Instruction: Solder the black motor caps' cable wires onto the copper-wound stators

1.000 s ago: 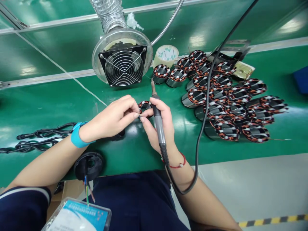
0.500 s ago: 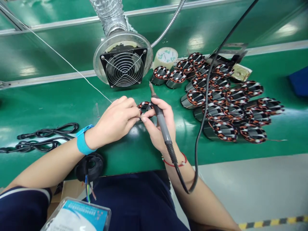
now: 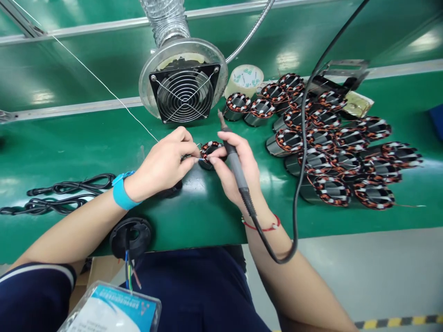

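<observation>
A soldering iron [image 3: 236, 168] rests in my right hand [image 3: 238, 170], its tip pointing up and away from me. The thumb and forefinger of that hand also close at the near side of a small motor stator [image 3: 209, 150] with copper windings. My left hand [image 3: 171, 159] is closed in a pinch at the stator's left, on a thin blue wire [image 3: 201, 159] that spans the gap between both hands' fingertips. A thin pale strand [image 3: 128, 109], like solder wire, runs down from the upper left to my left hand. Part of a black object [image 3: 172, 190] shows beneath that hand.
A fume fan [image 3: 185, 94] with a foil duct stands behind my hands. Several wound stators [image 3: 332, 190] crowd the right, beside a tape roll [image 3: 246, 78]. The iron's black cable [image 3: 303, 124] loops across them. Coiled cords [image 3: 58, 203] and a black disc [image 3: 140, 235] with wires lie left.
The view has shifted slightly, so the bench items appear further right. My fingertips have parted a little, revealing the blue wire and more of the stator. The iron stays in my right hand.
</observation>
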The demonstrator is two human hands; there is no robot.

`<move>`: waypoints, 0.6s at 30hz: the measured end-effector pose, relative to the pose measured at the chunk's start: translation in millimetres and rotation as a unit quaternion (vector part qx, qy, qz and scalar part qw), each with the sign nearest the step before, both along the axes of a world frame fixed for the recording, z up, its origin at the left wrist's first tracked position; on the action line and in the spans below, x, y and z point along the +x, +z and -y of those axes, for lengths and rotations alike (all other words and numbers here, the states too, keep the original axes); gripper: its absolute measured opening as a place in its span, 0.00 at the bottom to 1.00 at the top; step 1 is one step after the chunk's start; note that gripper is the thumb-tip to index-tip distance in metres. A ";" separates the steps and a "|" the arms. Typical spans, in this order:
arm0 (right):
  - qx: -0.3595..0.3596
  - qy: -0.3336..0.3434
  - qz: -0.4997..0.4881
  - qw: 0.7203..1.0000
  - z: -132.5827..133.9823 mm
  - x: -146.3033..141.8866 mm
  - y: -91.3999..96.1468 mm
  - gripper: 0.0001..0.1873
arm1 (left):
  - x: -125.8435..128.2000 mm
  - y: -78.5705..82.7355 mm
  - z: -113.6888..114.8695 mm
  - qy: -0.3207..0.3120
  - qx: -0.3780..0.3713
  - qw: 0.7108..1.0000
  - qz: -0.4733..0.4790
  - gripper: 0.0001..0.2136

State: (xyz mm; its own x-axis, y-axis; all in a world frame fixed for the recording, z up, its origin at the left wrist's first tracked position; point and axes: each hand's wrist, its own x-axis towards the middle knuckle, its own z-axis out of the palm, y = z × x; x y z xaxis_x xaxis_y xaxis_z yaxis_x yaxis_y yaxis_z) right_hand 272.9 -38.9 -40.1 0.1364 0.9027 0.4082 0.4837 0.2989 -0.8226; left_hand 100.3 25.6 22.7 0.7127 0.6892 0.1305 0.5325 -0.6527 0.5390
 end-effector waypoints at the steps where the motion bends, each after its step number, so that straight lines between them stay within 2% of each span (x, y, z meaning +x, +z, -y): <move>1: 0.001 -0.008 0.000 1.000 -2.0 -1.8 -1.8 0.24 | 0.2 -0.1 -0.6 0.001 -0.001 1.000 0.005 0.07; 6: 0.010 0.003 0.040 0.999 5.3 -2.1 -0.2 0.25 | 1.8 -1.1 0.4 -0.003 0.014 1.000 0.011 0.07; 12: 0.036 -0.097 -0.019 0.994 38.9 2.7 9.0 0.20 | 7.0 -1.5 3.1 -0.014 0.045 0.999 -0.007 0.06; 18: 0.094 -0.121 -0.029 0.988 67.0 -3.7 0.5 0.18 | 10.5 -4.6 1.3 -0.021 0.089 0.996 -0.015 0.07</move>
State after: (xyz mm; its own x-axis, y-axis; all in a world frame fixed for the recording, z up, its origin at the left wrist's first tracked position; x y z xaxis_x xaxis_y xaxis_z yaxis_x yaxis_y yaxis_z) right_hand 269.2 -105.9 -39.6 0.3680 0.7499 0.5498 0.5128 0.3295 -0.7928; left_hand 110.8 24.3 18.1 0.7459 0.6263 0.2268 0.5164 -0.7588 0.3969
